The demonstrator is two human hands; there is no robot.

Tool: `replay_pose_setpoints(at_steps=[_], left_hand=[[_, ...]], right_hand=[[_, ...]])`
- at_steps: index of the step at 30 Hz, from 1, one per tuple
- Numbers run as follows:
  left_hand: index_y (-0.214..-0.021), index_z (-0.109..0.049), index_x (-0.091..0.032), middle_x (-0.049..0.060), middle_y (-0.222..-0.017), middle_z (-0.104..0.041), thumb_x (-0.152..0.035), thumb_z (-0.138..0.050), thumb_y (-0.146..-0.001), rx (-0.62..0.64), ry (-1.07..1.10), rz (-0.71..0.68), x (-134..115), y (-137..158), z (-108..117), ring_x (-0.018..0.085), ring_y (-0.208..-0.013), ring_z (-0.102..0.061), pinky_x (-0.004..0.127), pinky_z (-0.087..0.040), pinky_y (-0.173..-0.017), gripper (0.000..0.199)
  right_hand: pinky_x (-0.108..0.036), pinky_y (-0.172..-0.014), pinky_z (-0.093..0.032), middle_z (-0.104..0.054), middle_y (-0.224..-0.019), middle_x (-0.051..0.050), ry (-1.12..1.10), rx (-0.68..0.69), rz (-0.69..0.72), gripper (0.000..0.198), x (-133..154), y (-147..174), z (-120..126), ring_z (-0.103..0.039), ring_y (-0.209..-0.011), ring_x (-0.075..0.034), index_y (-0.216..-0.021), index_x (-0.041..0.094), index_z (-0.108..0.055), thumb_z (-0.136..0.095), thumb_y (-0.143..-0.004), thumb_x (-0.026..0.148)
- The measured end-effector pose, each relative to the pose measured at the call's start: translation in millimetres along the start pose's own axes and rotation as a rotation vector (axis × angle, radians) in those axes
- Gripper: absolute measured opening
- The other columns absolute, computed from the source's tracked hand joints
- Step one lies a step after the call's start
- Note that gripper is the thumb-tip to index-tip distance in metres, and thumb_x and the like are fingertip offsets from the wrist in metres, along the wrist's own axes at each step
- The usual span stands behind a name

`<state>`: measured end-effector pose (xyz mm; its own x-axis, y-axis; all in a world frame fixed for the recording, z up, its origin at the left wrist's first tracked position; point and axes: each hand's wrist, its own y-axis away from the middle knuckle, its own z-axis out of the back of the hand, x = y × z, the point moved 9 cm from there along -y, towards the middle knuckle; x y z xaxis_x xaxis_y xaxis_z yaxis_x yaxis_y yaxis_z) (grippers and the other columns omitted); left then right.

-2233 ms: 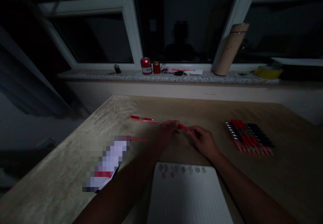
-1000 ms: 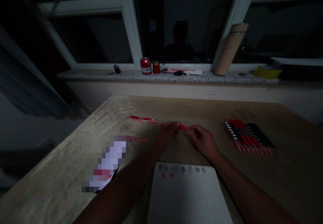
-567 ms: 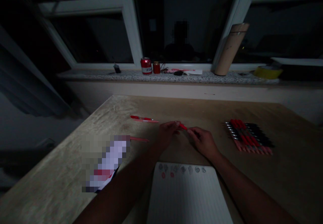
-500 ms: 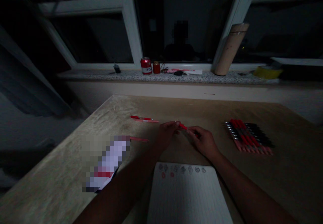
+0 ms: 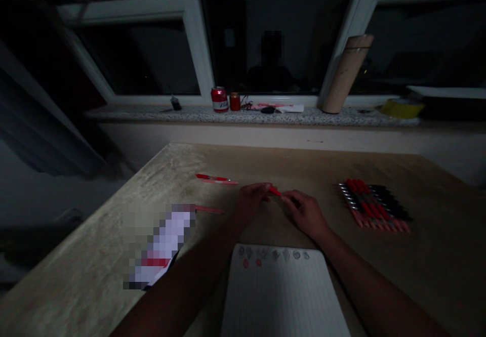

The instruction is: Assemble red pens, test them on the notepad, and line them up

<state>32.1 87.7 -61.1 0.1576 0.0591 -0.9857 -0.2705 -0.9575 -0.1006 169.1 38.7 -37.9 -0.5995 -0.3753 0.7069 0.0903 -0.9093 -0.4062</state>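
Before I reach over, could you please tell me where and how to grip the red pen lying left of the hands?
Probably pinch the red pen mid-barrel from above: it lies flat, roughly left to right, with a slim pink piece close along its near side.

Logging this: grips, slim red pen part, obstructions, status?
Left grip holding red pen part; right grip at its other end. White lined notepad lower in view, not in the way.

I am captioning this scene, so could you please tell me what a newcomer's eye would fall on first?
Probably the row of red and black pens on the right of the table. Next comes the red pen piece between left hand and right hand, beyond the lined notepad. The pale pixelated patch at left stands out too.
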Motion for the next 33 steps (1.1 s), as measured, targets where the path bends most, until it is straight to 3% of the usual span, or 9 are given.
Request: replay_pose_setpoints(at_steps=[15, 20, 24, 29, 33], left_hand=[[-0.083, -0.070, -0.013, 0.010, -0.090, -0.070, -0.045, -0.062, -0.075, -0.031, 0.088, 0.001, 5.7, -1.4, 3.4, 0.017, -0.077, -0.063, 0.026, -0.047, -0.066, 0.034], [-0.087, -0.071, -0.014, 0.010, -0.092, -0.070, -0.046, -0.063, -0.075, 0.025, 0.094, -0.012, 4.0, -2.4, 0.8, 0.017, -0.078, -0.063, 0.026, -0.047, -0.068, 0.035], [-0.089, -0.070, -0.013, 0.010, -0.093, -0.070, -0.045, -0.062, -0.075, 0.029, 0.110, -0.027, 4.2, -3.0, 1.8, 0.016, -0.078, -0.063, 0.026, -0.046, -0.069, 0.035], [-0.089, -0.069, -0.013, 0.010, -0.090, -0.071, -0.044, -0.066, -0.072, -0.020, 0.169, 0.034, 8.4, -2.8, 3.2, 0.018, -0.078, -0.064, 0.027, -0.046, -0.067, 0.036], [-0.080, -0.070, -0.012, 0.009, -0.078, -0.071, -0.045, -0.067, -0.070, -0.038, 0.163, 0.067, 8.5, -2.0, 3.2, 0.017, -0.071, -0.064, 0.027, -0.045, -0.063, 0.035]], right_hand=[[-0.029, -0.067, -0.048, -0.071, -0.085, -0.006, -0.055, -0.031, -0.042, 0.026, -1.7, -0.6, 1.6, -0.064, -0.072, -0.019, -0.089, 0.019, -0.069, -0.056, -0.082, 0.041], [-0.029, -0.066, -0.048, -0.072, -0.082, -0.005, -0.136, 0.027, -0.059, 0.031, -1.3, 0.3, -0.9, -0.064, -0.073, -0.019, -0.090, 0.019, -0.071, -0.051, -0.084, 0.043], [-0.025, -0.052, -0.046, -0.069, -0.068, -0.004, -0.287, -0.016, -0.189, 0.033, -11.5, 0.6, 0.1, -0.060, -0.058, -0.016, -0.083, 0.016, -0.071, -0.060, -0.077, 0.047], [-0.021, -0.032, -0.031, -0.061, -0.052, 0.002, -0.616, -0.183, -0.444, 0.041, -33.4, 4.0, 4.9, -0.043, -0.032, -0.008, -0.086, 0.015, -0.064, -0.074, -0.062, 0.047], [-0.022, -0.038, -0.042, -0.067, -0.064, -0.002, -0.697, -0.241, -0.431, 0.041, -36.2, 2.7, 8.2, -0.054, -0.041, -0.010, -0.084, 0.016, -0.063, -0.079, -0.056, 0.042]])
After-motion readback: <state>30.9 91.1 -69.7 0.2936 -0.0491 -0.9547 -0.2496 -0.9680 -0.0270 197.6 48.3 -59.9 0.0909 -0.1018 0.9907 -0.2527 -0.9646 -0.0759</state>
